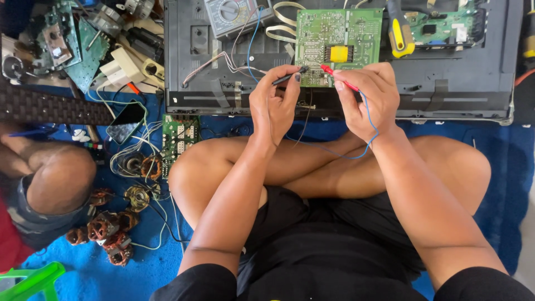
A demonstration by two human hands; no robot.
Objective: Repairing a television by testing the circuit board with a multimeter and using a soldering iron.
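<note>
My left hand grips a black test probe whose tip touches the lower edge of a green circuit board. Gripped in my right hand is a red test probe, pointing at the same edge of the board, with a blue lead running down over my wrist. The board, with a yellow part in its middle, lies on the grey back panel of a flat appliance. A grey multimeter rests at the panel's top left. I sit cross-legged below it.
Another person's knee is at the left. Loose circuit boards, a phone, copper coils, wires and parts litter the blue mat at left. A yellow-handled tool lies on the panel beside a second board.
</note>
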